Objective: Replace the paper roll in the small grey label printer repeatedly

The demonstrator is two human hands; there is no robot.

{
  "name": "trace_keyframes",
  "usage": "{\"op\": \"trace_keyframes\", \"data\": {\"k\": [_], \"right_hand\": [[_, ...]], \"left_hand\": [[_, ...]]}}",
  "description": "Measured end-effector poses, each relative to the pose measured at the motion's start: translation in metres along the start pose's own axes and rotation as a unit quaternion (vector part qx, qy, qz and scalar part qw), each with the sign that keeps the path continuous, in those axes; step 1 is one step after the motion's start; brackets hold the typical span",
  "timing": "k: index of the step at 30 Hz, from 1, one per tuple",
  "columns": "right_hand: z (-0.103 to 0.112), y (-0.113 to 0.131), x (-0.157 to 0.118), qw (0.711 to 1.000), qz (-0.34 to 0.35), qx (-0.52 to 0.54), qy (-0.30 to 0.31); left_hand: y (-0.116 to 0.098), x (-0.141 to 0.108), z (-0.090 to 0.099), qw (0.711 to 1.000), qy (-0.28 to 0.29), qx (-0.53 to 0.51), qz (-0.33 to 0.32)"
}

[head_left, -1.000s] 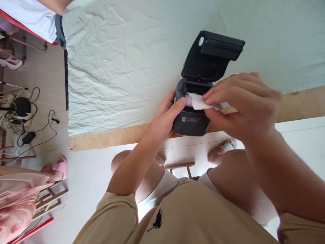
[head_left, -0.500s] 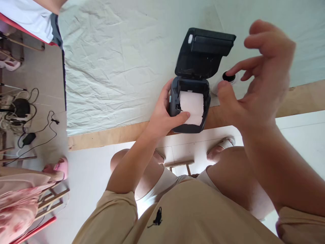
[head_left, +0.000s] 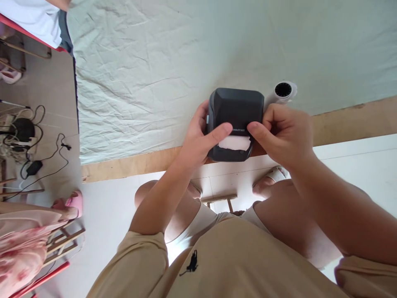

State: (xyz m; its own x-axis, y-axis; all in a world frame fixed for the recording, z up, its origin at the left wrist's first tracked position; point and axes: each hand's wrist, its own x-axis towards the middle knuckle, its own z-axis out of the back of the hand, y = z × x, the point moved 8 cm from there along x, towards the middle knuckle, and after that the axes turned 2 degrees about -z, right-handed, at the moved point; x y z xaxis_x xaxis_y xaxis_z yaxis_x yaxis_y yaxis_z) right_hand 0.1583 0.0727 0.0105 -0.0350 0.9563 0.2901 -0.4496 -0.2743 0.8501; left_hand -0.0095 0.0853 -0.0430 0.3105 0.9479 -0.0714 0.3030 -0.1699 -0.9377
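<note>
Pale lettering (head_left: 238,130) on boxy black plastic device (head_left: 237,107), partly covered by bare left hand (head_left: 197,145), white-clothed person (head_left: 34,20) at ten o'clock, cut off.

Wooden table (head_left: 356,118) — pale cloth (head_left: 139,82) — white cylinder (head_left: 281,92) on it

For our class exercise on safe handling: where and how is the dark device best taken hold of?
Probably grip the dark device by its two sides, coming from left and right, thumbs on the lid, as the left hand does. The body is boxy, and white paper shows past the lid's near edge, so that edge is better left free.
</note>
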Motion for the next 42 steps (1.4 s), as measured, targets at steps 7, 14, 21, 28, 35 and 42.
{"op": "trace_keyframes", "data": {"k": [7, 14, 21, 28, 35, 42], "right_hand": [[-0.009, -0.017, 0.006, 0.990, -0.120, 0.040, 0.069], [-0.010, -0.019, 0.008, 0.983, -0.154, 0.035, 0.092], [-0.011, -0.020, 0.008, 0.988, -0.112, 0.040, 0.095], [-0.011, -0.014, 0.007, 0.988, -0.080, 0.052, 0.123], [-0.011, -0.026, 0.002, 0.985, -0.111, 0.090, 0.100], [0.022, 0.006, 0.009, 0.990, -0.011, 0.106, -0.089]], "left_hand": [[-0.007, -0.002, -0.009, 0.998, -0.033, -0.018, 0.049], [-0.008, -0.005, -0.010, 0.997, -0.052, -0.019, 0.057], [-0.014, -0.001, -0.015, 0.994, -0.070, -0.081, -0.007], [0.002, 0.001, -0.004, 0.983, -0.107, -0.132, 0.069], [0.009, 0.003, 0.012, 0.977, -0.164, -0.134, 0.021], [0.017, 0.005, 0.009, 0.983, -0.130, -0.109, 0.065]]}}
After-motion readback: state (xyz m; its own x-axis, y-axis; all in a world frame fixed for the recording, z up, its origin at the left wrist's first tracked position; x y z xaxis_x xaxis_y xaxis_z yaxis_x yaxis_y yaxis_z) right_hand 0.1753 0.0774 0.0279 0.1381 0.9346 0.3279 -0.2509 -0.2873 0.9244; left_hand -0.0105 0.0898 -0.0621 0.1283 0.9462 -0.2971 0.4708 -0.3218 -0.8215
